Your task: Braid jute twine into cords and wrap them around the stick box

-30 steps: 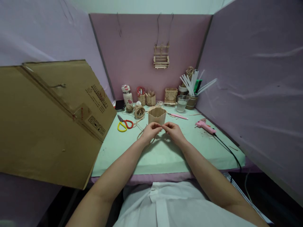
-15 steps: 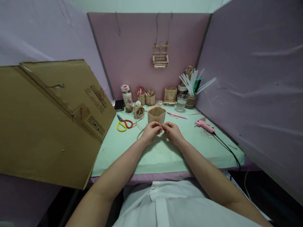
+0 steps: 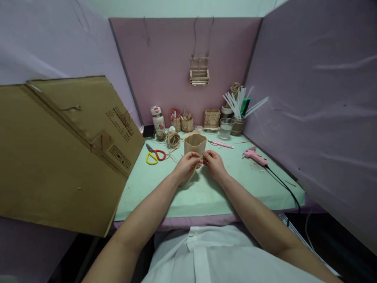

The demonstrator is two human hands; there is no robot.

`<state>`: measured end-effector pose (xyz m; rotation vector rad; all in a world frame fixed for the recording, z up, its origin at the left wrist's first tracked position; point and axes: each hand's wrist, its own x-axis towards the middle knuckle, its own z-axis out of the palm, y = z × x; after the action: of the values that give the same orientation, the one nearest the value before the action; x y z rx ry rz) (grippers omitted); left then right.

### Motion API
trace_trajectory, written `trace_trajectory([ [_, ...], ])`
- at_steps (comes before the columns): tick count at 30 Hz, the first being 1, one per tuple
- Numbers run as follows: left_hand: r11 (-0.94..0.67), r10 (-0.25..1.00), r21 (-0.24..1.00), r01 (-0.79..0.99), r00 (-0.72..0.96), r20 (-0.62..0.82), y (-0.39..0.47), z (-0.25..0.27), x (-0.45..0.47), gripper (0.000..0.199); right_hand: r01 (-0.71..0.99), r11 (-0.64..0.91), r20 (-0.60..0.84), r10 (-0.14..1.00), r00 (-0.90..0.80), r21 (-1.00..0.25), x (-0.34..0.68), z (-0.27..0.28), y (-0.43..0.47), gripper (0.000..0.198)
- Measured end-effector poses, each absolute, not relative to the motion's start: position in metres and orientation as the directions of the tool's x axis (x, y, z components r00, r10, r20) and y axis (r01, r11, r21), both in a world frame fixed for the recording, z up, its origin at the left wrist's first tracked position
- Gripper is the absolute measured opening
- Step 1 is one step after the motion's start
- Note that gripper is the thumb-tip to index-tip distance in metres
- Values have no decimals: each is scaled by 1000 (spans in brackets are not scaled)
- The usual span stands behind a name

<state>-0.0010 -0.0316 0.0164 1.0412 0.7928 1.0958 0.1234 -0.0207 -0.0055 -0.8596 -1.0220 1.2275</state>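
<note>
My left hand [image 3: 186,166] is closed, thumb against fingers, on a tan braided cord [image 3: 193,175] that hangs below it and curls onto the table. Fingertips meeting it from the other side, my right hand [image 3: 214,162] is pinched too, seemingly on the end of the same cord, though the tips hide most of it. Just behind both hands stands an upright container of wooden sticks [image 3: 194,144], its top rim uneven. Left of it are a ball of twine [image 3: 172,139] and scissors [image 3: 156,154] with one yellow and one red handle.
A pink glue gun [image 3: 255,156] with a black cable lies at the right. Behind are a pink pen-shaped knife [image 3: 221,144], a cup of water [image 3: 226,129], glue sticks [image 3: 235,103] and small stick-filled pots [image 3: 187,122]. A large cardboard sheet [image 3: 70,165] leans at the left.
The cord has shifted from left of my left hand to hang below it, between my wrists. Both hands remain close together in nearly the same place.
</note>
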Motion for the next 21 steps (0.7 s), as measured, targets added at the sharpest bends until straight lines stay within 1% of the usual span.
trace_trajectory([
  [2, 145, 949, 949, -280, 310, -53, -32, 15, -2, 28, -306, 182, 181, 983, 31, -935, 128, -5, -19, 33],
  [6, 186, 923, 959, -212, 373, -97, -33, 15, 0, 23, -239, 217, 217, 976, 27, -947, 133, -6, -18, 31],
  [8, 182, 916, 966, -182, 389, -99, -34, 14, 1, 26, -212, 229, 225, 973, 41, -950, 132, -7, -19, 29],
  [13, 41, 915, 992, -123, 403, 12, -34, 11, 1, 30, -177, 258, 232, 960, 157, -950, 127, -9, -18, 24],
  [15, 23, 911, 992, -125, 411, 31, -35, 10, 0, 31, -190, 237, 210, 966, 154, -953, 126, -9, -18, 24],
  [18, 84, 912, 986, -147, 410, -17, -35, 11, -2, 28, -173, 199, 191, 980, 63, -965, 130, -7, -17, 27],
  [21, 198, 904, 964, -179, 413, -109, -33, 14, -2, 26, -132, 213, 215, 977, 0, -968, 135, -6, -18, 30],
])
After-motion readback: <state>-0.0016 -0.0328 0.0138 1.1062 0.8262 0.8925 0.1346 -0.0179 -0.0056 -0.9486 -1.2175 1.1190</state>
